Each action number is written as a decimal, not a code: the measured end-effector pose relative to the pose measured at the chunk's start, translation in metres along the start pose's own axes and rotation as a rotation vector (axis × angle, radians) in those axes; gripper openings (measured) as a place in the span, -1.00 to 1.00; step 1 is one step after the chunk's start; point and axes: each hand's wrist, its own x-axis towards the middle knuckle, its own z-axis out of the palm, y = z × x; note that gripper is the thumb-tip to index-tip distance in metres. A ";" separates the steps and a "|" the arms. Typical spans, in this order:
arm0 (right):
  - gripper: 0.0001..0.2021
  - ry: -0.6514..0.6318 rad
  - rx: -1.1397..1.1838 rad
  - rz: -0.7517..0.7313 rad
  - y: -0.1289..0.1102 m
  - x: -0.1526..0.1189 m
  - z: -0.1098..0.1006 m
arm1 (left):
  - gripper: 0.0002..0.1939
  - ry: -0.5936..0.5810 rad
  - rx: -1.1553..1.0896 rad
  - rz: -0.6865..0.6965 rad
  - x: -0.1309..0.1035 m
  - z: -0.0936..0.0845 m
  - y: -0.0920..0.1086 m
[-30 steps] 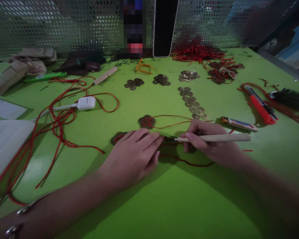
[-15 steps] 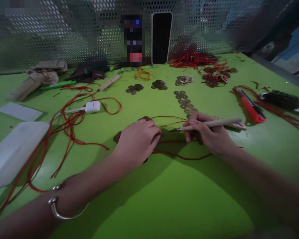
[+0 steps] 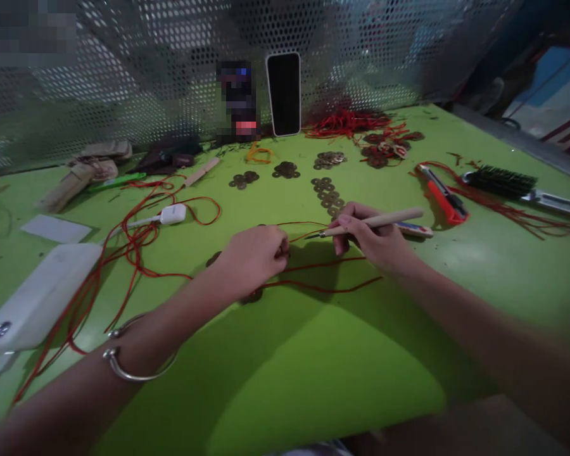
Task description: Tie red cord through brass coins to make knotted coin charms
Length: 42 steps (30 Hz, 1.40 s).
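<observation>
My left hand (image 3: pixel 256 256) is closed over a cluster of dark round coins (image 3: pixel 253 296) tied with red cord, its fingers curled at the cluster's right side. Coin edges peek out around the hand; whatever lies under the palm is hidden. From there, loose red cords (image 3: pixel 327 290) trail rightward over the green table. In my right hand (image 3: pixel 375 240) is a pale wooden-handled tool (image 3: pixel 394 217), gripped like a pen, its thin metal tip pointing left toward my left fingers. A thin red cord runs between the two hands. Beyond my right hand lies a row of holed coins (image 3: pixel 327 195).
Several coin piles (image 3: pixel 285 170) and a red cord heap (image 3: pixel 349 123) lie toward the back. At right are a red box cutter (image 3: pixel 449 201) and a dark-bristled brush (image 3: pixel 498 182). A white power bank (image 3: pixel 42 294) and tangled red cords (image 3: pixel 135 237) occupy the left. A phone (image 3: pixel 285 95) stands against the mesh.
The camera view has shifted, so the table's things sit further left in the picture. My left fingers look more tightly curled. The tool stays in my right hand, its tip still near the left hand.
</observation>
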 end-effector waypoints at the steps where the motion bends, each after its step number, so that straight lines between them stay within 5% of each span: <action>1: -0.79 0.000 0.003 -0.003 -0.001 0.000 0.000 | -0.86 0.003 0.012 0.021 0.000 0.000 0.000; 20: -0.78 -0.076 0.032 -0.003 -0.007 -0.004 -0.002 | -0.82 0.299 0.461 0.318 -0.019 0.018 0.002; 24: -0.78 -0.068 0.036 -0.022 -0.005 -0.003 -0.002 | -0.82 0.345 0.387 0.360 -0.023 0.019 -0.005; 29: -0.81 0.028 -0.061 -0.116 -0.004 -0.001 -0.003 | -0.79 0.447 0.092 0.210 -0.027 0.020 -0.016; 35: -0.80 -0.024 -0.446 -0.315 -0.003 0.000 -0.010 | -0.81 0.315 0.104 0.191 -0.019 0.021 -0.008; 42: -0.64 -0.173 -0.768 -0.347 0.007 0.001 -0.011 | -0.84 0.268 0.057 0.114 -0.018 0.019 0.002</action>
